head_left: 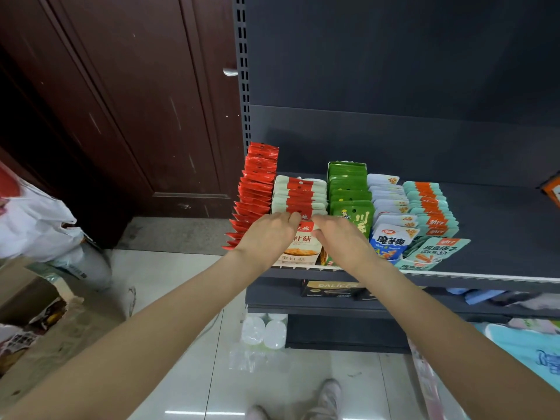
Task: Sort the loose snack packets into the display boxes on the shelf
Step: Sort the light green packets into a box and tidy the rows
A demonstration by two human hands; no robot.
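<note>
Several rows of snack packets stand in display boxes on the dark shelf. From the left they run: red packets, cream-and-red packets, green packets, white-and-blue packets and teal-and-orange packets. My left hand and my right hand both rest on the front of the cream-and-red row. Their fingertips touch the top edge of the front packet. Whether either hand pinches it is hidden.
A dark wooden door stands left of the shelf unit. White plastic bags and cardboard boxes lie on the floor at the left. Lower shelves hold a black box and blue items. An orange box sits far right.
</note>
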